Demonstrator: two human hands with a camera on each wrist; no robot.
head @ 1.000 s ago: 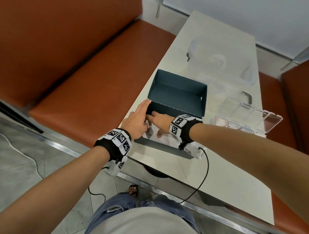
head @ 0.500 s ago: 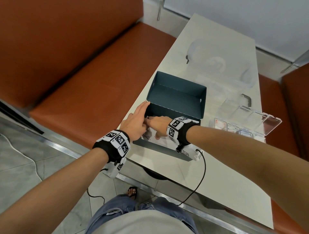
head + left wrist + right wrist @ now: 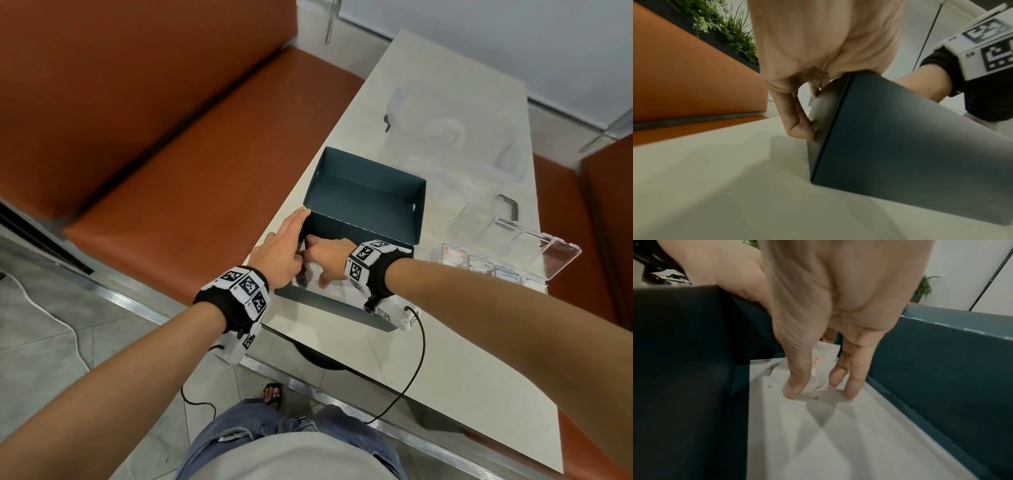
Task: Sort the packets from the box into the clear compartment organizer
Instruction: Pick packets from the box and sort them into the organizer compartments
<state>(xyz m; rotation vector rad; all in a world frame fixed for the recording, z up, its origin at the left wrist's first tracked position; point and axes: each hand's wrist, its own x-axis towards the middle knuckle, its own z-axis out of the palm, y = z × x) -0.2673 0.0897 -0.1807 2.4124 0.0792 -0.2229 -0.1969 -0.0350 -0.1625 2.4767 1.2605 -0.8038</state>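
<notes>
Dark teal box (image 3: 368,192) stands open on the pale table (image 3: 455,394), near the table's left edge; every place below is given relative to this box.

Left hand (image 3: 279,251) is at the box's near-left corner. Wrist view: thumb (image 3: 797,123) presses the outer face of the left wall, palm sits over the rim, and the remaining fingers go over the top and out of sight. Head view shows one finger lying straight along the left rim. Judged to be steadying the box; nothing is held besides the wall.

Right hand (image 3: 330,255) is down inside the box at its near-left corner. Fingers (image 3: 797,382) are curled and closing on a white packet (image 3: 820,368) with orange print, thumb on one side, two fingers on the other, tips down at the white floor of the box. The packet is crumpled up between them and not yet lifted clear. Whether more packets lie beneath it cannot be told; the rest of the white floor seen from the right wrist looks bare.

Clear compartment organizer (image 3: 507,253) lies to the right of the box, well apart from both hands, lid open. Its compartments nearest the box's right wall hold small pale items with red marks, most likely packets already sorted; the count is unreadable.

Progress estimate: late in the task. Remaining: lift this packet out, carry it to the right, drop it into a compartment, then check the box for stragglers.
</notes>
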